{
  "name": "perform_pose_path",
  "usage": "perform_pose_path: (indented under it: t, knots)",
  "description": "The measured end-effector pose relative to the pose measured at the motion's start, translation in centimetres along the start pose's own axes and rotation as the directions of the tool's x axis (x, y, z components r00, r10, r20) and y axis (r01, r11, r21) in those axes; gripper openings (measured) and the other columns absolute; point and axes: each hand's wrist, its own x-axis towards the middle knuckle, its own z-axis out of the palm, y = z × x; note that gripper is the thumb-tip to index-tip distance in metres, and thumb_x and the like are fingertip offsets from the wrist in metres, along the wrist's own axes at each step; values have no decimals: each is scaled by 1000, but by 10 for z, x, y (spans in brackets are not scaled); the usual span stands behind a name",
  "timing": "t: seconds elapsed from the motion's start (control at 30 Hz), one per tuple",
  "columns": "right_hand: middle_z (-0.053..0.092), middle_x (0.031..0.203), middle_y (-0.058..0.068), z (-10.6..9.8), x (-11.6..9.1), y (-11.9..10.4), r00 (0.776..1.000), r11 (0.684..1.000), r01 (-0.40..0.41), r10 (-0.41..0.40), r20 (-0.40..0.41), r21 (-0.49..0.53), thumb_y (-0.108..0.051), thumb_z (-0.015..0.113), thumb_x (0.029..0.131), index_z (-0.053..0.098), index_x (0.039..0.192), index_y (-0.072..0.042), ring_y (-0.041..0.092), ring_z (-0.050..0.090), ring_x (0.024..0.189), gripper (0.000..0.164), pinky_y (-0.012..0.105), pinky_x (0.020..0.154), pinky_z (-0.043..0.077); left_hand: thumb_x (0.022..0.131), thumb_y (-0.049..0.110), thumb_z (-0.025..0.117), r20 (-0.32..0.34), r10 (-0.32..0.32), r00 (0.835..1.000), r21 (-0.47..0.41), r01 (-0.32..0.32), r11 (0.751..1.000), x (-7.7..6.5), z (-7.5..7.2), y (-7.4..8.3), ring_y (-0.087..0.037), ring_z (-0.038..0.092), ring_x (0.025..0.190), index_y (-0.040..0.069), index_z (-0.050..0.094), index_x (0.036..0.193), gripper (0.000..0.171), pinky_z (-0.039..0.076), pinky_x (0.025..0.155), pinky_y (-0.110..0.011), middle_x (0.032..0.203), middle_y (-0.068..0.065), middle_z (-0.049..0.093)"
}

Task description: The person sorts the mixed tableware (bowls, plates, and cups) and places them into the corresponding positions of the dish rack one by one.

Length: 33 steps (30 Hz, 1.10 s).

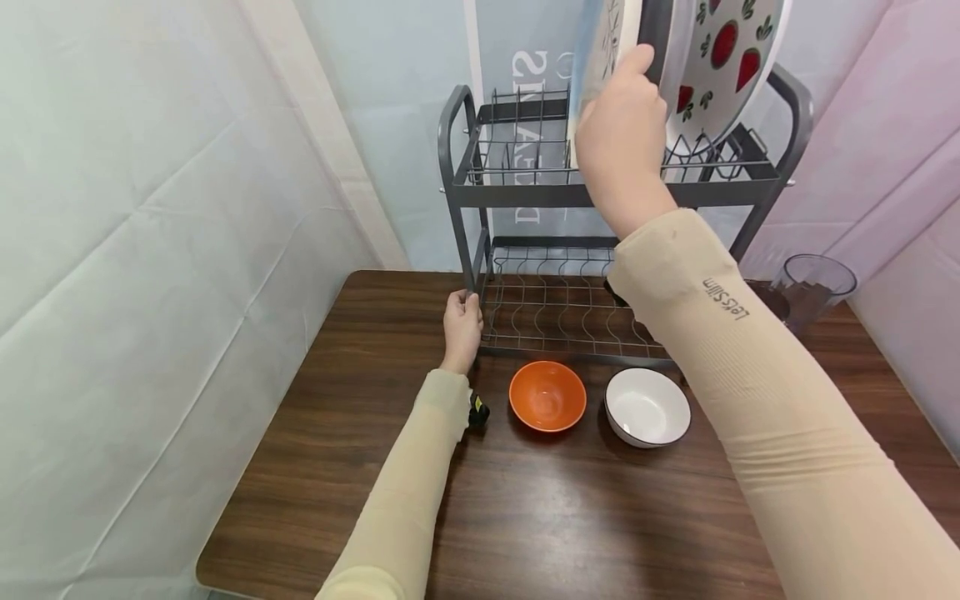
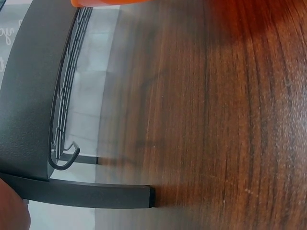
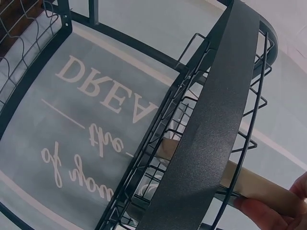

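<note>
My left hand (image 1: 462, 329) grips the front left leg of a dark grey two-tier dish rack (image 1: 525, 197), low near the tabletop. In the left wrist view, part of a finger (image 2: 12, 211) shows beside the rack's foot (image 2: 100, 194). Up at the top tier, my right hand (image 1: 626, 142) holds a board (image 1: 606, 50) by its edge; the board stands on end, its face pale with blue and dark line drawing. The right wrist view shows the tan board edge (image 3: 259, 187) between thumb and fingers, dipping behind the rack's front bar.
A strawberry-patterned plate (image 1: 723, 75) stands upright on the top tier, right of a dark upright strip (image 1: 656, 33). On the wooden table (image 1: 315, 433), an orange bowl (image 1: 547, 396) and a white bowl (image 1: 648, 407) sit before the rack. A clear glass (image 1: 813, 287) stands at right.
</note>
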Motion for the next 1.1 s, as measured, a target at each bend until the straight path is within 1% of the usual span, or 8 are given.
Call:
perform_pose_path:
  t: [0.2,0.3,0.43,0.53,0.87,1.03,1.1]
  knots:
    - [49,126,15,2,5,-1,1000,1000,12,-12,-9,9,-17,27,90,22,129,-3,26,58,104,41,33,81,50,93,31,40,-10,-3,1000,2,3,1000,0,-1,-1,-8,29,48,10,42,110,27,27,49,-23,57,5,35]
    - [47,129,14,2,10,1,1000,1000,-21,21,-2,14,-19,27,91,21,130,-5,23,57,107,42,29,81,50,93,32,40,-7,-12,1000,4,12,1000,0,-1,-2,-8,29,48,10,41,112,29,27,49,-23,57,5,35]
    - [45,131,12,3,14,4,999,999,-49,49,9,14,-22,27,92,20,131,-7,21,55,110,42,26,83,48,93,33,40,1,-13,1000,5,13,1000,-1,-1,-4,-8,29,48,3,39,117,39,27,49,-23,58,5,35]
    - [45,131,13,4,17,5,999,999,-33,33,13,10,-22,25,92,19,131,-6,22,54,110,43,26,84,47,92,33,39,3,-9,1000,-1,9,1000,-1,0,-5,-8,28,48,-2,37,119,44,27,49,-22,59,5,34]
    - [45,130,16,7,20,7,1000,1000,6,-6,-5,5,-19,24,92,22,130,-4,24,54,110,41,28,86,47,94,27,38,-2,8,1000,-10,-8,1000,1,2,-4,-8,28,47,1,39,116,34,27,48,-22,57,5,34]
    - [45,130,15,8,20,8,1000,1000,-8,8,2,-3,-21,27,92,21,131,-4,24,54,110,43,29,86,47,94,28,38,-3,9,1000,-25,-9,1000,1,1,-3,-8,26,46,4,40,113,31,26,48,-22,56,5,33]
    - [44,130,14,8,19,8,1000,1000,-17,17,9,-1,-22,28,92,20,131,-5,23,54,110,44,28,85,47,94,29,39,-3,8,1000,-24,-8,1000,1,1,-3,-8,27,47,3,40,114,33,26,48,-22,56,6,34]
